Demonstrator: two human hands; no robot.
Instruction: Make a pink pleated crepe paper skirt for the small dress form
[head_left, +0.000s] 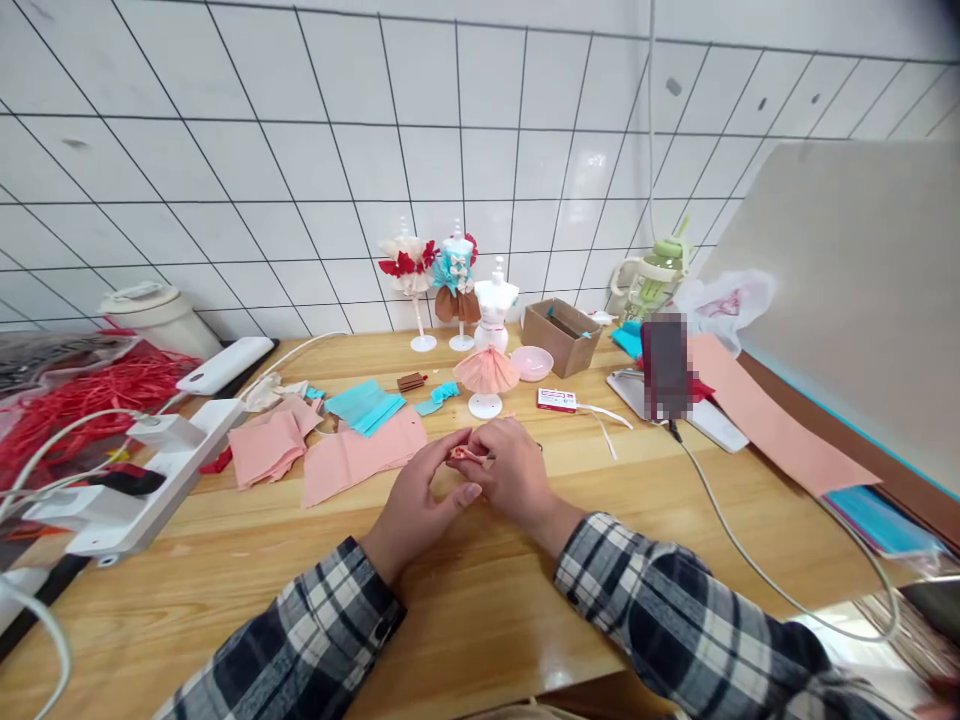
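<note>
My right hand [516, 470] is closed with its fingertips pinching a small pinkish piece with red in it [463, 455], too small to name. My left hand [420, 505] meets it from the other side, its curled fingers against the same piece and its thumb held apart below. Just behind the hands stands a white miniature dress form [495, 305] wearing a gathered peach crepe-paper skirt [487, 370]. To the left of my left hand lie a flat peach paper sheet [364, 460] and a folded blue sheet [366, 406].
Two dressed mini mannequins [409, 262] [455, 268] stand by the tiled wall. Near them are a cardboard box [574, 350], a pink bowl [532, 363] and a small red-white box [556, 400]. A power strip [161, 475] lies left; a cabled phone [666, 365] stands right.
</note>
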